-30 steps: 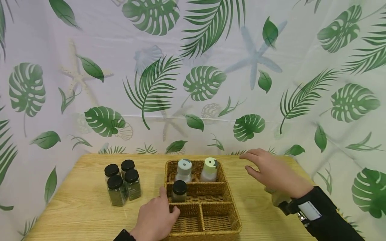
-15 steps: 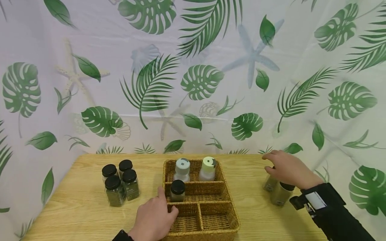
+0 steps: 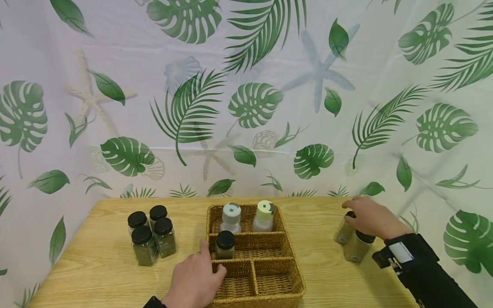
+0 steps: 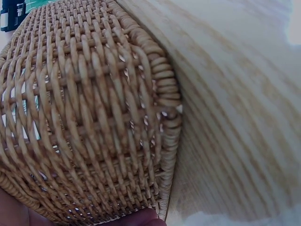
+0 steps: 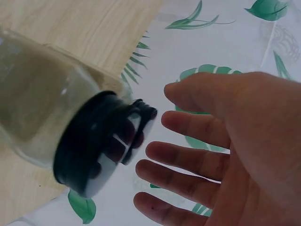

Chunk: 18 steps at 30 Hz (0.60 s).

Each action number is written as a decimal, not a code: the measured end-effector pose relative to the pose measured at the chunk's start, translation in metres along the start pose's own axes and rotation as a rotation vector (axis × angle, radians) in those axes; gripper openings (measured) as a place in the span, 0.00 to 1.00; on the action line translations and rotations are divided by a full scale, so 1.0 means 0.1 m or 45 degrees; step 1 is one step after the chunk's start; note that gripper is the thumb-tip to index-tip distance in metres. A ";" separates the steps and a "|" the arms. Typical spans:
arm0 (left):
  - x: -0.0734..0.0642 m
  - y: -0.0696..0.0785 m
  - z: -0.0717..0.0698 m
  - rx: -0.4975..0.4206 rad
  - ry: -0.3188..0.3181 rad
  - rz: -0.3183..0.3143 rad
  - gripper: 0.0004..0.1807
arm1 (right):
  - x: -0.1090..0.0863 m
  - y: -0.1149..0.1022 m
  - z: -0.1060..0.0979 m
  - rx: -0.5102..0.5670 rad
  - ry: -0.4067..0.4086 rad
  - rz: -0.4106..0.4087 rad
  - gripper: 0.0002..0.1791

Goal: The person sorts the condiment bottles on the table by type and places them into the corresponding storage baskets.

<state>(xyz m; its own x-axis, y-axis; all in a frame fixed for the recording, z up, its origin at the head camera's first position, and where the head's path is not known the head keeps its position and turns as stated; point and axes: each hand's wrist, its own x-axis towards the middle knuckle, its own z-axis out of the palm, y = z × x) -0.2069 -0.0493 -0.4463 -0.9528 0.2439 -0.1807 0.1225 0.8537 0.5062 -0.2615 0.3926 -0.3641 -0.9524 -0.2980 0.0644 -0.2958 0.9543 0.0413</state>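
Note:
My left hand (image 3: 194, 278) grips the left wall of a divided wicker basket (image 3: 271, 298), its thumb over the rim by the front-left compartment. In the left wrist view the basket's woven side (image 4: 80, 103) fills much of the picture, with bits of fingers at the bottom edge. Over two black-lidded spice jars at the right, the farther jar (image 3: 343, 233) and the nearer jar (image 3: 357, 249), hovers my right hand (image 3: 371, 216). The right wrist view shows its fingers spread, apart from the nearer jar's lid (image 5: 82, 146). Both jars stand upright on the table.
In the basket's back compartment stand a white-capped bottle (image 3: 231, 218) and a yellow-capped bottle (image 3: 263, 217). A black-lidded jar (image 3: 225, 246) occupies the middle compartment's left end. Several similar jars (image 3: 144, 246) cluster on the table's left. A leaf-patterned cloth (image 3: 246, 107) hangs behind.
My right hand has moved rightward from beside the basket to above the two jars, then sunk slightly. My left hand keeps its grip on the basket. The head view has shifted a little.

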 end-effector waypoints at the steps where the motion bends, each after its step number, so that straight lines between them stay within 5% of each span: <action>1: 0.00 0.00 0.00 0.005 0.004 -0.004 0.46 | 0.00 0.01 0.01 -0.003 -0.002 0.003 0.17; 8: 0.01 0.00 0.01 0.022 0.017 -0.019 0.47 | 0.00 0.02 0.09 -0.022 -0.067 0.028 0.16; 18: 0.01 -0.01 0.00 0.023 0.029 -0.006 0.47 | 0.01 0.02 0.15 -0.030 -0.005 -0.061 0.15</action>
<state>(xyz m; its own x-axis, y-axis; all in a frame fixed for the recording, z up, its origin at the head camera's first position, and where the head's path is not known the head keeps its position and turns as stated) -0.2080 -0.0501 -0.4475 -0.9595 0.2291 -0.1636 0.1226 0.8632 0.4897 -0.2641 0.3947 -0.3787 -0.9375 -0.3431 0.0579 -0.3392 0.9383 0.0678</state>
